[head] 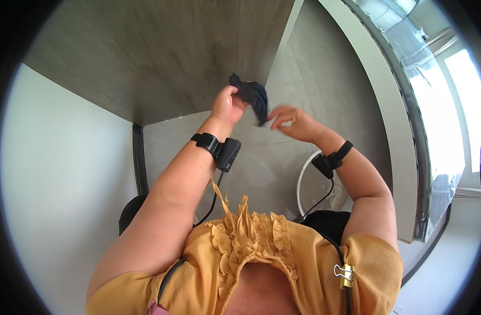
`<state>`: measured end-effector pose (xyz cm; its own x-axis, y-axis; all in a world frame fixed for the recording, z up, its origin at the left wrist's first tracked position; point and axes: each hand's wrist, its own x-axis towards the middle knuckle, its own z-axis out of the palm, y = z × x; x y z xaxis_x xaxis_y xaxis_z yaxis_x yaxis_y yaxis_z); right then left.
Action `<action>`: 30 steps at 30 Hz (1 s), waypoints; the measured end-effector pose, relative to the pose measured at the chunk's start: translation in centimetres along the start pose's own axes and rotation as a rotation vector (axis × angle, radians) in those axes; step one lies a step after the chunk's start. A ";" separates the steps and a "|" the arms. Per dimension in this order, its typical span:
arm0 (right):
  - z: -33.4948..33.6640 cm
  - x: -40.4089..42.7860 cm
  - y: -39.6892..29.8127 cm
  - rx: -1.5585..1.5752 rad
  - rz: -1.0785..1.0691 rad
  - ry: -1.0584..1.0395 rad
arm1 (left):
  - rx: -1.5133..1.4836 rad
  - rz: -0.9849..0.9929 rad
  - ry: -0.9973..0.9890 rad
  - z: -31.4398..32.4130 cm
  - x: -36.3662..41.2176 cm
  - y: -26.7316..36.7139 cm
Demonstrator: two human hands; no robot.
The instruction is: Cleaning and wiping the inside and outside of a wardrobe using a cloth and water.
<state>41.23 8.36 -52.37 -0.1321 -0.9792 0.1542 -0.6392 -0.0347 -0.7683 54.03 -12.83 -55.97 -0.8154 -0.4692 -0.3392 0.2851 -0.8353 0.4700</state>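
Note:
My left hand (229, 103) grips a crumpled dark cloth (255, 94) near the lower right corner of a dark wood-grain panel (165, 51). The cloth's loose end hangs to the right and is slightly blurred. Beside that end is my right hand (291, 121), its fingers curled and apart; its fingertips are at or just by the cloth's edge, and whether they touch it I cannot tell. Each wrist wears a black strap with a small black device and a cable.
A white wall (67, 141) stands on the left. Grey tiles (260, 169) cover the floor. A round white-rimmed container (299, 185) sits by my right forearm. On the right runs a pale ledge (394, 138) beside clear plastic film (417, 55) and a window (467, 106).

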 end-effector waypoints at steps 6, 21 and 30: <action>1.1 1.9 -0.7 0.253 0.409 0.312 | 0.090 -0.087 -0.163 2.1 -1.6 -0.1; 0.7 1.4 1.7 1.190 0.718 0.195 | 0.113 -0.236 -0.186 1.4 -1.6 -2.0; -0.3 0.6 1.7 1.114 0.698 0.359 | 0.726 -0.293 -0.049 -6.7 -0.8 -3.3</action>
<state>39.80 7.75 -53.39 -0.4706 -0.7597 -0.4487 0.5631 0.1329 -0.8157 57.08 -11.65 -62.72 -0.8326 -0.2312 -0.5032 -0.3321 -0.5187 0.7878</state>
